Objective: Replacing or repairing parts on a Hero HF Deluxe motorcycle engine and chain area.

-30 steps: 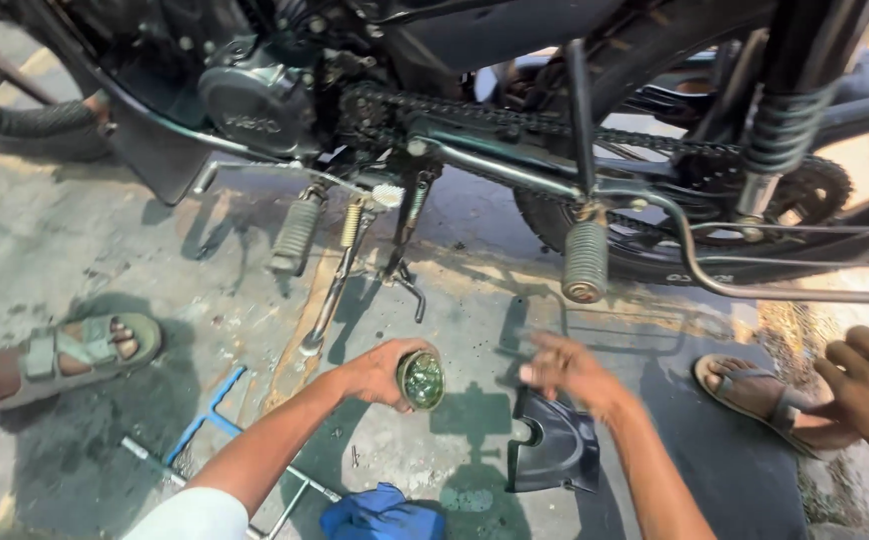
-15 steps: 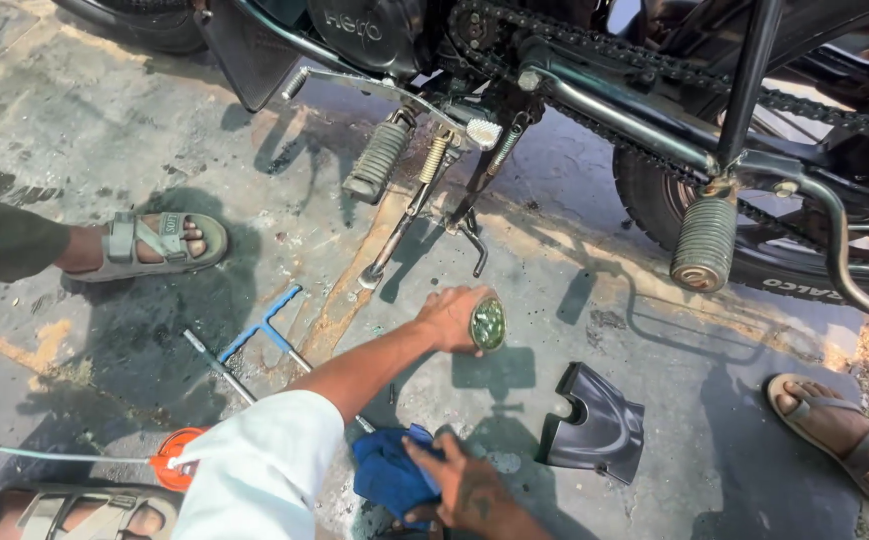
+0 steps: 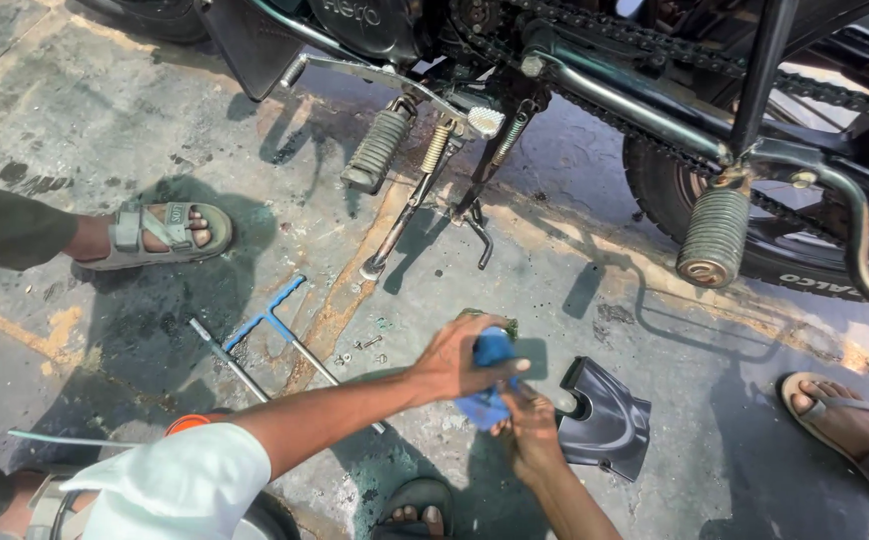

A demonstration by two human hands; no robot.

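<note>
My left hand [image 3: 460, 357] grips a small round greenish part [image 3: 504, 325], mostly hidden under a blue cloth [image 3: 487, 378]. From below, my right hand [image 3: 530, 425] holds the blue cloth and presses it against the part. Both hands meet low over the concrete ground, just left of a black plastic cover [image 3: 605, 420]. My left arm, in a white sleeve, reaches in from the lower left.
A motorcycle [image 3: 595, 70] stands at the top with footpegs, side stand [image 3: 410, 215] and chain. A blue T-handle wrench [image 3: 267, 318] and a metal rod lie left of my hands. Sandalled feet of other people are at the left [image 3: 160, 232] and right [image 3: 840, 420].
My right hand picked up the blue cloth from the ground and brought it onto the round part in my left hand. The view has shifted down and left.
</note>
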